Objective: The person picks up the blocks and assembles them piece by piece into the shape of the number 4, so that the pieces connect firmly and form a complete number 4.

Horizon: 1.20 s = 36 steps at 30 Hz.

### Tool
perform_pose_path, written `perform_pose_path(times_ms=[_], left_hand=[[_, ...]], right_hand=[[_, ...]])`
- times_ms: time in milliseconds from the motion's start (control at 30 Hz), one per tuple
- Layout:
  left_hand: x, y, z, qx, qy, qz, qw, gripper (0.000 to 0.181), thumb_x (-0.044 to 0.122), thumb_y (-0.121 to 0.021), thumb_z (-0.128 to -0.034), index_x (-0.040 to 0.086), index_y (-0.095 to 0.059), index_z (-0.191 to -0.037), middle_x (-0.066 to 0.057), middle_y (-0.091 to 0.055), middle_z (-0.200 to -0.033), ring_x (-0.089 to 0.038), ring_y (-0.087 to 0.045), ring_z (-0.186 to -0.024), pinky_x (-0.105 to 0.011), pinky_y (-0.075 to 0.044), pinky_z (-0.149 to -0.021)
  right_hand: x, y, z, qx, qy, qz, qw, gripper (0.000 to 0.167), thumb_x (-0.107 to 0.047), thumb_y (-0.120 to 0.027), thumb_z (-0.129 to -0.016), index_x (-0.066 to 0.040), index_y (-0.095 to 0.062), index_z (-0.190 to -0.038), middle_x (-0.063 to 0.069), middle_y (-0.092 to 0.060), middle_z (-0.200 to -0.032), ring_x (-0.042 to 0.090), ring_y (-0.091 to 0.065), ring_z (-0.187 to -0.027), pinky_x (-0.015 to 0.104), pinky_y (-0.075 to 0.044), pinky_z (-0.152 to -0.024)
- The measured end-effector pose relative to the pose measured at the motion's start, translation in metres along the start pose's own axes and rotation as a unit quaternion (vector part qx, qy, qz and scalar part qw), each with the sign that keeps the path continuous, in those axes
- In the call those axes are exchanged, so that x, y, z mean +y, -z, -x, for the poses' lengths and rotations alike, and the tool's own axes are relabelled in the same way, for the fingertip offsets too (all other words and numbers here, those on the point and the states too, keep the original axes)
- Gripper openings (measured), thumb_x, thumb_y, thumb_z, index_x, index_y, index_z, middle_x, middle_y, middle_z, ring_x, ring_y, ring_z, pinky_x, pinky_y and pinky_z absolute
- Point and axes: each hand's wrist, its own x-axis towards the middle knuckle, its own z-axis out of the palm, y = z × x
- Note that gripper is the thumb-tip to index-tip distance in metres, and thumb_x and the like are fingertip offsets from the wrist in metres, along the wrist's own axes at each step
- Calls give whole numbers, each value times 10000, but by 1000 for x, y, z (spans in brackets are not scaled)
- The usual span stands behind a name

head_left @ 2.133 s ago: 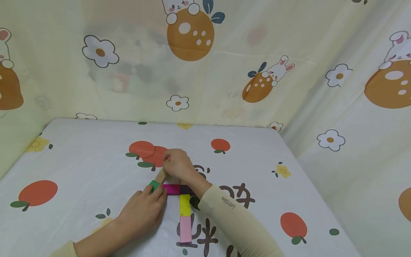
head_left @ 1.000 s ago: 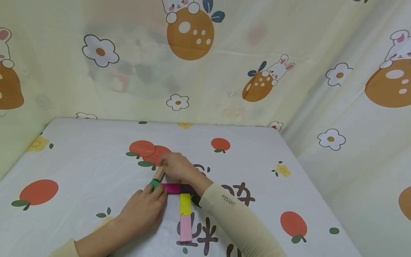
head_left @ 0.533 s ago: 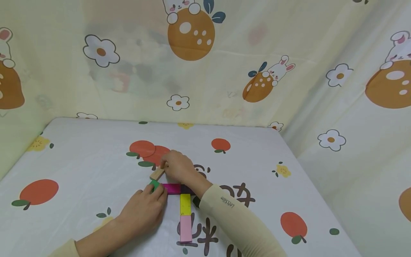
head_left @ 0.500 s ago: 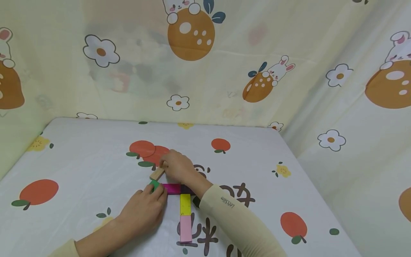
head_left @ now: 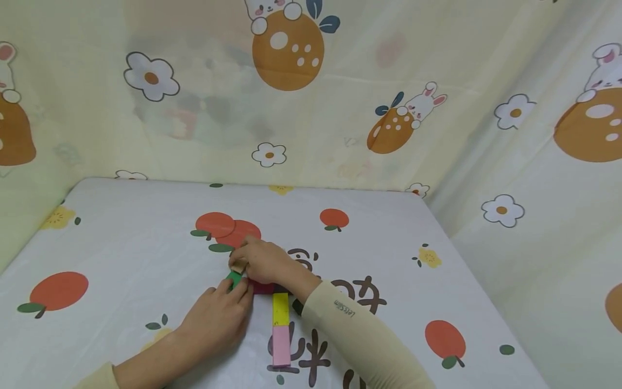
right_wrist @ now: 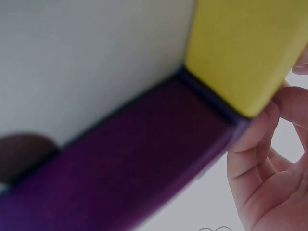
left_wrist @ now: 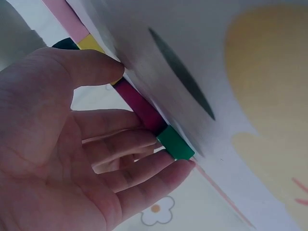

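Observation:
My left hand (head_left: 214,319) touches a small green block (head_left: 234,279) with its fingertips. In the left wrist view the fingers reach out fairly straight to the green block (left_wrist: 176,143), and the thumb stays apart. My right hand (head_left: 264,262) pinches a plain wooden block (head_left: 238,266) just beyond the green one. A magenta block (head_left: 263,288), partly covered by my right hand, joins the line beside the green block. A yellow block (head_left: 280,309) and a pink block (head_left: 281,346) run from there toward me. The right wrist view shows a dark purple block (right_wrist: 144,144) up close.
A white cloth (head_left: 379,243) printed with fruit, flowers and lettering covers the table. A patterned curtain (head_left: 204,124) hangs along the back and sides. Part of a hand shows at the right edge of the right wrist view; whose side it is, I cannot tell.
My right hand has shifted left and toward me with the wooden block, now close against the green block and covering more of the magenta one. My left hand has stayed in place.

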Motion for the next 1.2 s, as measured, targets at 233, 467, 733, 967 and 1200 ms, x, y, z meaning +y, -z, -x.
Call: perform_pose_path(times_ms=[233, 467, 733, 967, 1200], left_hand=[[-1, 0, 1, 40, -11, -8, 10000, 502, 335, -792, -864, 30, -712, -1254, -77, -696, -1205, -264, -602, -1010, -337, -552, -663], [0, 1, 1, 54, -13, 13, 10000, 515, 336, -799, -856, 27, -710, -1258, -81, -697, -1208, -270, -605, -1023, -338, -563, -667], [0, 2, 0, -116, 51, 94, 9999, 548, 348, -818, -845, 29, -704, -1275, -90, -694, -1233, -277, -610, -1059, -357, -591, -714], [0, 0, 0, 78, -14, 13, 10000, 500, 339, -816, -851, 32, -724, -1234, -81, -695, -1187, -252, -592, -971, -332, -565, -669], [0, 1, -1, -65, 55, 47, 10000, 513, 357, -829, -853, 44, -725, -1246, -81, -692, -1199, -249, -594, -987, -327, -583, -702]], right_hand=[[0, 2, 1, -143, 3, 109, 9998, 430, -15, -669, -913, -320, -763, -1200, -22, -622, -1247, 146, -632, -971, 269, -542, -812], [-1, 2, 1, -255, 20, 240, 9994, 422, -35, -685, -918, -315, -759, -1225, -20, -629, -1251, 141, -640, -994, 284, -557, -852], [-1, 3, 2, -297, 6, 294, 9991, 425, -63, -697, -931, -332, -751, -1256, -29, -637, -1233, 134, -631, -994, 273, -550, -855], [7, 12, 2, -132, -65, 262, 9995, 504, -145, -672, -962, -317, -625, -1434, -2, -592, -1458, 190, -601, -1279, 370, -556, -974], [15, 15, 3, -59, -662, 241, 9975, 579, -179, -690, -947, -278, -551, -1501, 46, -602, -1433, 221, -623, -1178, 396, -569, -949]])
